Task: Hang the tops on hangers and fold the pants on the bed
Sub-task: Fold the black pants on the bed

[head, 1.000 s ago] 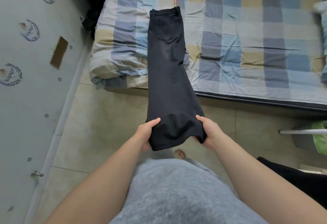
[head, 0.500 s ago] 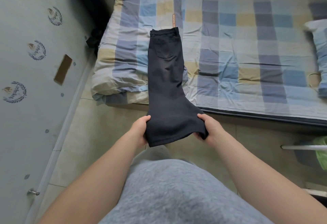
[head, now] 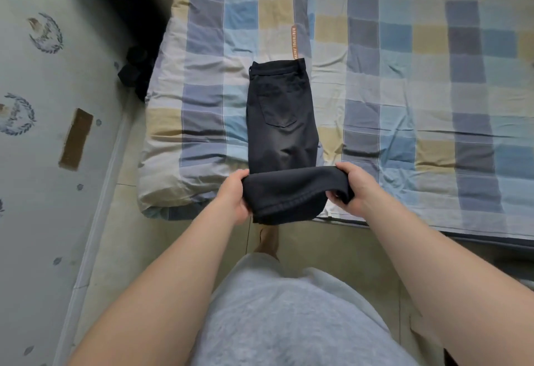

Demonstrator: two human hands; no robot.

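The black pants (head: 281, 117) lie waistband-away on the checked bed (head: 404, 82), already doubled lengthwise, their leg ends lifted over the near edge. The left hand (head: 233, 196) and right hand (head: 354, 186) each grip one side of that hem end. An uneven carry forward would likely skew the fold or ruck the legs.

pants (head: 281, 123) on bed (head: 404, 76), hem end between left hand (head: 232, 199) and right hand (head: 357, 186)
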